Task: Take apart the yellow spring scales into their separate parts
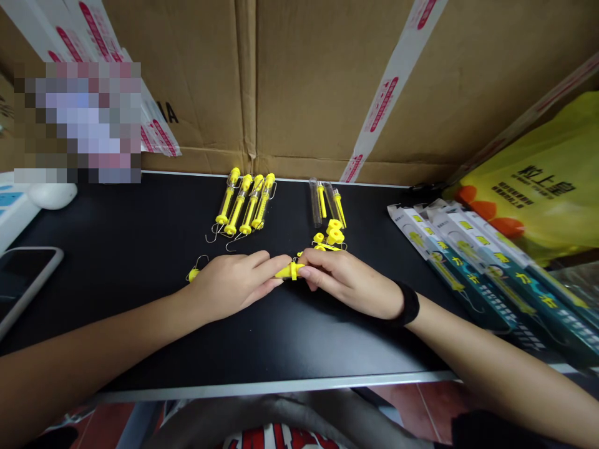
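A yellow spring scale (pixel 291 270) lies level between my two hands, low over the black table. My left hand (pixel 238 277) is wrapped round its tube and covers most of it. A wire hook with a yellow end cap (pixel 193 274) sticks out past my left wrist side. My right hand (pixel 339 277) pinches the scale's right end between thumb and fingers. Just behind that hand lie loose yellow caps (pixel 335 236) and small hooks. Several complete spring scales (pixel 243 202) rest in a row farther back, hooks toward me.
Clear tubes (pixel 315 202) with yellow inner rods stand apart at the back. Packaged scales (pixel 482 268) are piled on the right, beside a yellow bag (pixel 543 181). A phone (pixel 28 280) and a white power strip (pixel 16 199) lie left. Cardboard (pixel 299 81) walls the back.
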Motion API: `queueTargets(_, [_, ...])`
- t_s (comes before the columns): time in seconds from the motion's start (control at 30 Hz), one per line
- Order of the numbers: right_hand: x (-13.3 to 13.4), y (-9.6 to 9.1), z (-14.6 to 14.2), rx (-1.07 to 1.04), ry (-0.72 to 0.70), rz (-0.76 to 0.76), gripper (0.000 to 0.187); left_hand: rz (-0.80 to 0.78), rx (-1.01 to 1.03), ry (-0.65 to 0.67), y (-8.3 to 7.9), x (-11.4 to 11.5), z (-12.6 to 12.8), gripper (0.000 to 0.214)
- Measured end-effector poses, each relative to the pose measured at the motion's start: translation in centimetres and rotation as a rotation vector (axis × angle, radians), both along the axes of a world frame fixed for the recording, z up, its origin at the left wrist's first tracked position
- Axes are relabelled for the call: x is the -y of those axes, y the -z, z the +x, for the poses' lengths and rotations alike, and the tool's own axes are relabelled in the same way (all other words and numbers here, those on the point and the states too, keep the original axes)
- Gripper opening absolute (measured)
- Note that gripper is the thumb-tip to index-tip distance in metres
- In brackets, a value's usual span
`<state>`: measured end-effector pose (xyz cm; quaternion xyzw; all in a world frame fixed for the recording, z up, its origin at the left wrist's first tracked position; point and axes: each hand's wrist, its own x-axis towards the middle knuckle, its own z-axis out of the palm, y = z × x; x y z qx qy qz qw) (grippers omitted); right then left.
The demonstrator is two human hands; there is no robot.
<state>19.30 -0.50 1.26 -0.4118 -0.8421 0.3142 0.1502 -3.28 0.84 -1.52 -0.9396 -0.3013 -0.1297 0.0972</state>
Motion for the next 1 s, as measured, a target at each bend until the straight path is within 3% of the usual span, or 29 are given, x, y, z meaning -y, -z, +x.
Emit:
queueTargets(0.13, [-0.02, 0.08, 0.10, -0.044, -0.004, -0.015, 0.024, -0.010, -0.001, -0.002, -0.02, 0.02, 0.02, 0.031])
queueTargets(0.43, [-0.04, 0.36, 0.27, 0.047, -0.025, 0.292, 0.008, -0.038, -0.020, -0.016, -0.19, 0.09, -0.04, 0.031])
queueTargets(0.73, [-0.14, -0.16, 0.19, 0.045, -0.066, 0.102, 0.024, -0.042, -0.014, -0.012, -0.20, 0.10, -0.06, 0.031])
queueTargets(0.87, [-0.05, -0.02, 0.02, 0.030, -0.041, 0.046, 0.023, -0.031, -0.015, 0.001, -0.15, 0.10, -0.02, 0.030])
queueTargets(1.0, [0.03, -0.20, -0.05, 0.046, -0.041, 0.091, 0.016, -0.024, -0.008, 0.005, -0.10, 0.05, -0.07, 0.030])
